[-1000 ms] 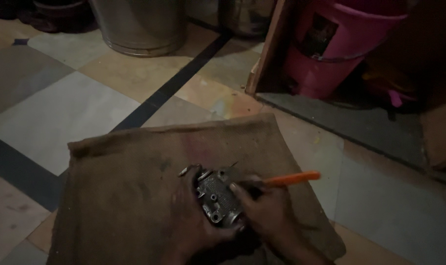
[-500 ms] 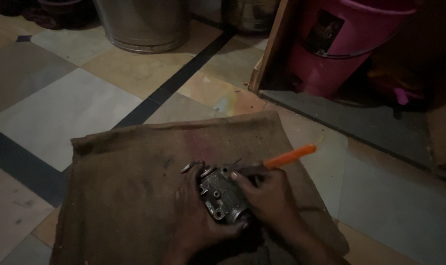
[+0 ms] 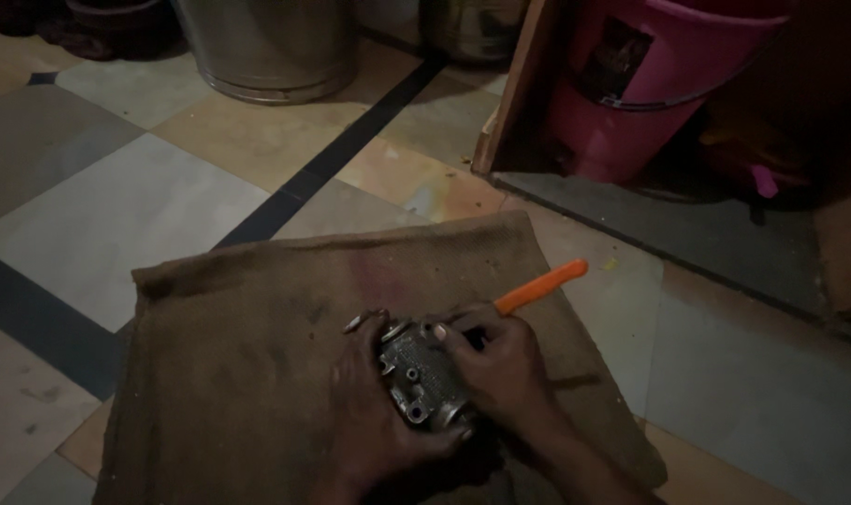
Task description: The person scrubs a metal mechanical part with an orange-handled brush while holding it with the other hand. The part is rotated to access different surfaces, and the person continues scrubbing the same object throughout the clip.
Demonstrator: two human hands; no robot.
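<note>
A grey metal block with round ports point(image 3: 423, 374) rests on a brown burlap sack point(image 3: 257, 374) spread on the floor. My left hand point(image 3: 369, 411) cups the block from the left and below. My right hand point(image 3: 500, 369) presses on its right side and grips a tool with an orange handle point(image 3: 540, 286); the handle points up and to the right, its working end hidden under my fingers. A small metal piece point(image 3: 352, 324) lies on the sack just left of the block's top.
A steel bucket point(image 3: 266, 47) stands at the back left and another metal vessel point(image 3: 467, 28) behind it. A pink plastic bucket point(image 3: 650, 84) sits back right beside a leaning wooden board point(image 3: 514, 93). Patterned floor tiles point(image 3: 116, 206) surround the sack.
My right hand has shifted slightly up along the block with the orange-handled tool. The view has drifted a little; both hands stay on the block.
</note>
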